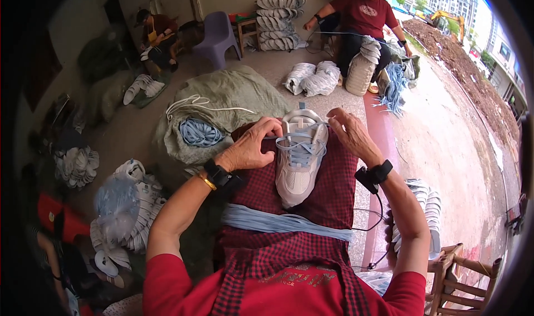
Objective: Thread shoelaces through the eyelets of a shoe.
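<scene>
A white and pale-grey shoe upper lies on the checked apron over my lap, its toe toward me. A light blue shoelace is threaded across its front and runs loosely sideways near the collar. At the shoe's left edge, my left hand pinches one side of the lace between thumb and fingers. On the other side my right hand holds the lace at its fingertips, beside the collar. A bundle of light blue laces stretches across my lap below the toe.
A green sack lies ahead, with coiled blue laces on it. Stacked shoe uppers stand at left, more at right beside a wooden chair. Another person sits far right; a purple chair stands behind.
</scene>
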Available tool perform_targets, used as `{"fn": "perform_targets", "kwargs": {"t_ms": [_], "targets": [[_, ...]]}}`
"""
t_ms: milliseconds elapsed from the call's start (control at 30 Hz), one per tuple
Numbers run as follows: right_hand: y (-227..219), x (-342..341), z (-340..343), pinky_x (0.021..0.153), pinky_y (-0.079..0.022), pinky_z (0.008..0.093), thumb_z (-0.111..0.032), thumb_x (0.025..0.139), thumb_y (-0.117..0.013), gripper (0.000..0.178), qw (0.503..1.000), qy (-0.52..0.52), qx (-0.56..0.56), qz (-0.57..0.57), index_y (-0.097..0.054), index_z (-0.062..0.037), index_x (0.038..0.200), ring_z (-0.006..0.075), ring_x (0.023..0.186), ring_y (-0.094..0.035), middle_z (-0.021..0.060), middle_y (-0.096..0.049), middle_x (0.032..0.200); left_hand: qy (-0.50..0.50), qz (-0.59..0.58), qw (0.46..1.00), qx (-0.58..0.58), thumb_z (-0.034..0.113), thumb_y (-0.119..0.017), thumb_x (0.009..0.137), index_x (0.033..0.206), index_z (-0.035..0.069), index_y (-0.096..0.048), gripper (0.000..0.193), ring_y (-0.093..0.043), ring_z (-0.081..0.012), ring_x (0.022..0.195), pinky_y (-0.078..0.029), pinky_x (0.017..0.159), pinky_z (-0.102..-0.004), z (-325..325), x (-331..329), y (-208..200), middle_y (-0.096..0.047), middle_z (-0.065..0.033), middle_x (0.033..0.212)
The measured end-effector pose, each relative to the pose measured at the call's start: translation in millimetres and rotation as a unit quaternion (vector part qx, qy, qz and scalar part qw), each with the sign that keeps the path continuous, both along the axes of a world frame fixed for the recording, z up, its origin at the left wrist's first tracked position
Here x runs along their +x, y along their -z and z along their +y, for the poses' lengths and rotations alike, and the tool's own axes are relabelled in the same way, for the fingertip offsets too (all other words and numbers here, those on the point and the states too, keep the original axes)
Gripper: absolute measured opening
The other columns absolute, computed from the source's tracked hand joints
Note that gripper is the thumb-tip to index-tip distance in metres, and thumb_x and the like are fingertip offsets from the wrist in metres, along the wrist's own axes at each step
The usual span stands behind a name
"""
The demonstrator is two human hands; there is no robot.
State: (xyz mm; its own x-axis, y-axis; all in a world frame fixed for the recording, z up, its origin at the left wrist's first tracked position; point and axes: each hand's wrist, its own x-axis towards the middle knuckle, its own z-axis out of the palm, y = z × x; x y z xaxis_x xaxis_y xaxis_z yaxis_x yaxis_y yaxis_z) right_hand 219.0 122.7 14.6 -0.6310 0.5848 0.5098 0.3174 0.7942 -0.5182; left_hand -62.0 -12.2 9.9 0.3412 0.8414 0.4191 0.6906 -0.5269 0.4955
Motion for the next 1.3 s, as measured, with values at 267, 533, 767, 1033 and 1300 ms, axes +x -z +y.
{"fn": "perform_targets", "kwargs": {"t_ms": [267, 533, 767, 1033, 1300], "targets": [[-16, -10, -20, 0.079, -0.049, 0.0441, -0.019, 0.093, -0.062, 0.022, 0.992, -0.022, -0.105, 0.069, -0.061, -0.0042, 0.11, 0.034, 0.083, -0.062, 0.016, -0.066, 0.085, -0.087, -0.135, 0.984, -0.077, -0.002, -0.065, 0.077, 0.113, 0.004, -0.055, 0.037, -0.066, -0.0203, 0.09, -0.052, 0.065, -0.0293, 16, 6, 1, -0.061, -0.0102, 0.108], [-16, -32, -28, 0.094, -0.045, 0.0421, -0.009, 0.078, -0.073, 0.025, 0.973, -0.112, 0.195, -0.05, -0.074, -0.0118, 0.103, 0.0303, 0.111, -0.051, 0.0095, -0.059, 0.116, -0.109, -0.061, 0.99, 0.069, 0.003, -0.062, 0.088, 0.098, 0.0, -0.056, 0.012, -0.064, -0.0213, 0.069, -0.051, 0.066, -0.0364, 46, 8, -8, -0.064, -0.0106, 0.08], [-20, -53, -23, 0.088, -0.048, 0.0383, -0.006, 0.072, -0.071, 0.022, 0.945, -0.088, 0.282, -0.139, -0.072, -0.0066, 0.094, 0.0275, 0.108, -0.052, 0.0081, -0.059, 0.112, -0.111, -0.12, 0.986, 0.012, 0.001, -0.061, 0.089, 0.102, 0.002, -0.058, 0.013, -0.065, -0.0114, 0.073, -0.052, 0.067, -0.0282, 32, 0, -2, -0.065, -0.005, 0.08], [-26, -77, -21, 0.08, -0.05, 0.0338, -0.011, 0.082, -0.059, 0.016, 0.911, -0.143, 0.356, -0.152, -0.064, 0.0036, 0.087, 0.0256, 0.105, -0.053, 0.0104, -0.054, 0.101, -0.145, -0.136, 0.977, 0.077, 0.002, -0.067, 0.089, 0.097, 0.002, -0.063, 0.009, -0.064, -0.0082, 0.072, -0.052, 0.064, -0.0268, 30, 7, 3, -0.068, -0.004, 0.079], [-25, -59, -32, 0.066, -0.054, 0.0436, -0.006, 0.086, -0.057, 0.023, 0.927, -0.164, 0.26, -0.216, -0.054, 0.0024, 0.108, 0.0338, 0.089, -0.066, 0.0181, -0.057, 0.101, -0.11, -0.139, 0.977, 0.119, 0.004, -0.066, 0.085, 0.1, -0.001, -0.067, 0.016, -0.071, -0.023, 0.078, -0.056, 0.07, -0.0332, 36, 15, 30, -0.072, -0.0141, 0.089]]}}
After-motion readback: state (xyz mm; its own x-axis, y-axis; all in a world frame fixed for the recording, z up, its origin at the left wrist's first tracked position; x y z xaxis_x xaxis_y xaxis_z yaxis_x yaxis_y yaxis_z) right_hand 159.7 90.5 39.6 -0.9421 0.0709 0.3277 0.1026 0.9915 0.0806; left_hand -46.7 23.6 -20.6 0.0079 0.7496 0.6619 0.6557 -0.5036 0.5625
